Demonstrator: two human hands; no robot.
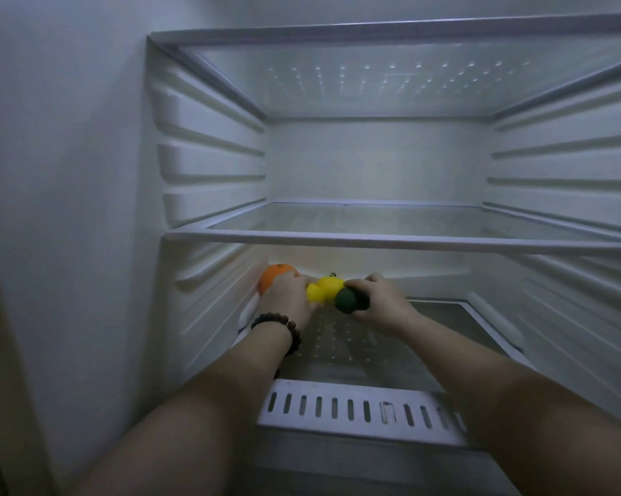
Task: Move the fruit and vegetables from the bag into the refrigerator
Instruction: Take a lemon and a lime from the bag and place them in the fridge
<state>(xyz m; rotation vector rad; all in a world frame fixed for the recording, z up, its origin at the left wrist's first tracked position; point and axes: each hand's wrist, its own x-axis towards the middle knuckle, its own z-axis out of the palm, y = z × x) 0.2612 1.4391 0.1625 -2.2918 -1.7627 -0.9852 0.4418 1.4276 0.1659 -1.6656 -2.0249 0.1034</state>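
Observation:
Both my arms reach deep into the open refrigerator, onto its lowest glass shelf point(402, 352). My left hand point(289, 297), with a bead bracelet at the wrist, grips a yellow fruit point(325, 288) near the back left. An orange point(275, 275) sits behind that hand against the left wall, partly hidden. My right hand point(380, 302) holds a dark green fruit point(348, 300), which touches the yellow one. No bag is in view.
Two glass shelves point(391, 238) above hold nothing. Ribbed white side walls point(212, 166) close in left and right. A slotted white strip point(355, 409) runs along the shelf's front edge. The fridge's outer wall fills the left.

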